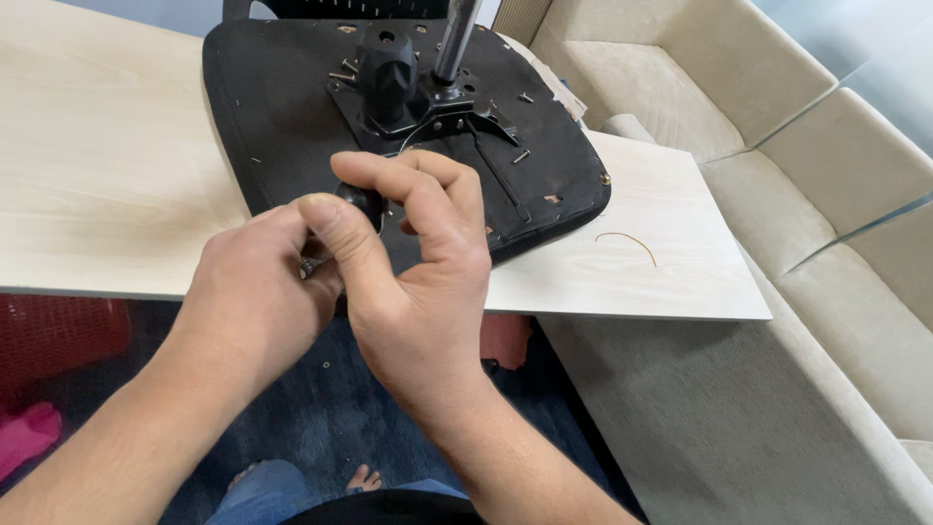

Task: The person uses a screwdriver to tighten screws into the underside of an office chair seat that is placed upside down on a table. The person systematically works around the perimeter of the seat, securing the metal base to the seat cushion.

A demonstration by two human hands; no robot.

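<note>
Chair seat (pixel 282 107) upside down on table (pixel 107 165), sofa (pixel 826 194) to the right, hands in front

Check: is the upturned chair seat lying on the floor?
No, the black chair seat lies upside down on the light wooden table, beyond both hands.

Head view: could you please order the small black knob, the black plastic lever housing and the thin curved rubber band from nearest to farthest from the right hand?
1. Small black knob, at the fingers.
2. Black plastic lever housing, on the seat underside, beyond.
3. Thin curved rubber band, on the table, right.

Bare forearms, no sleeves, blue trousers (pixel 255 496) and bare feet (pixel 364 478).
</note>
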